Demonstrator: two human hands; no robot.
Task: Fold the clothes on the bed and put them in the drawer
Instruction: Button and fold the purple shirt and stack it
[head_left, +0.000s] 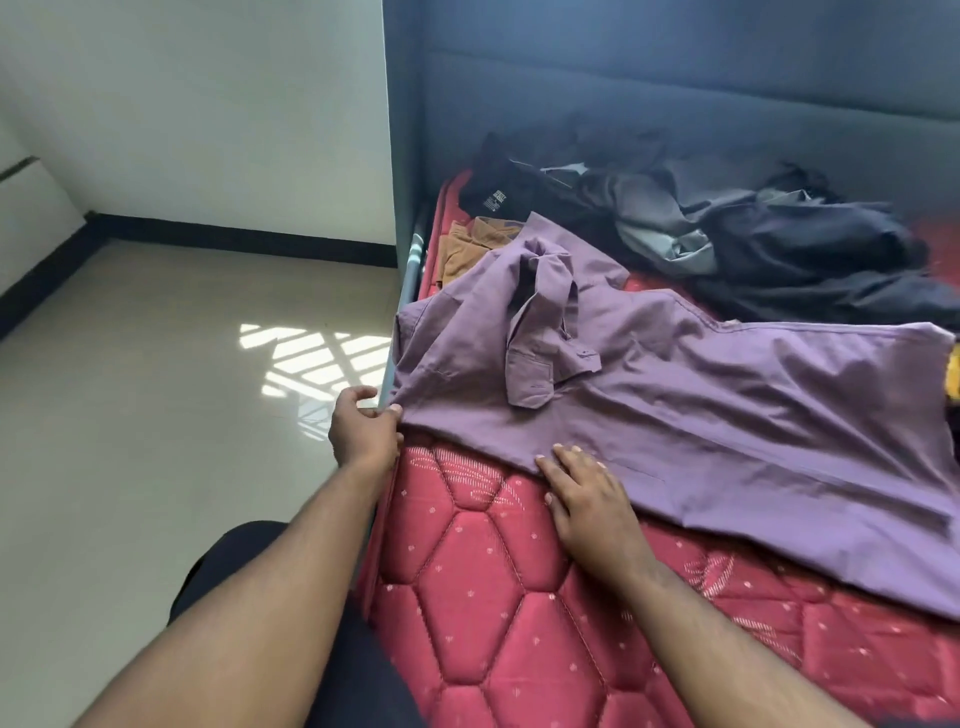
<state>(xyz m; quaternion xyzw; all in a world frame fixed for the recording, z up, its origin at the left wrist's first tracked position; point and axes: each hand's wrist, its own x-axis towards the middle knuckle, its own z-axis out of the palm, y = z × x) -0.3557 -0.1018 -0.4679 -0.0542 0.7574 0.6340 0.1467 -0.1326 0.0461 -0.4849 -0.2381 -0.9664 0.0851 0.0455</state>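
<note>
A purple button shirt (675, 384) lies spread across the red quilted mattress (493, 597), one sleeve folded over its middle. My left hand (363, 428) pinches the shirt's near left corner at the mattress edge. My right hand (587, 499) rests flat with straight fingers on the shirt's near edge. Behind the shirt lie a brown garment (467, 244), a black garment with a label (498, 187), and a heap of grey and dark clothes (753, 234). No drawer is in view.
A dark upholstered headboard (675, 93) stands behind the clothes. The bed's metal frame edge (405, 291) runs along the left. Tiled floor (156, 364) with a sunlit patch lies left of the bed. Something yellow (953, 371) shows at the right edge.
</note>
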